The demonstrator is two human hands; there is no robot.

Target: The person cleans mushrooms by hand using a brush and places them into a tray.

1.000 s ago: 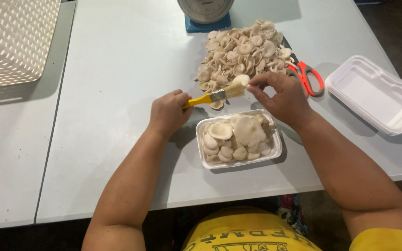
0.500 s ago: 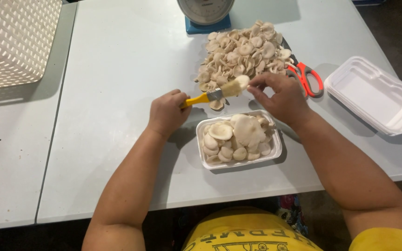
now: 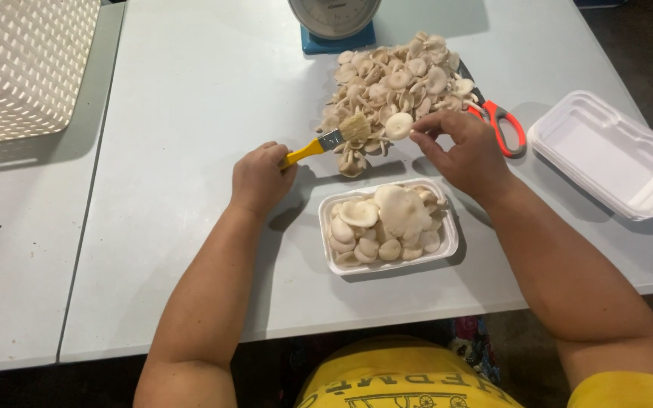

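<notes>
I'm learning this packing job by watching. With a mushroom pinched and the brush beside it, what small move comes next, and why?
Probably sweep the brush across the mushroom: the right hand pinches it above the pile, the left hand holds the bristles just beside it.

— What am I wearing?

— A yellow top with dark print across the front, its short sleeve showing behind my right hand point(image 3: 468, 155). My forearms are bare, and neither my left hand point(image 3: 260, 177) nor my right has gloves, rings or a watch.
</notes>
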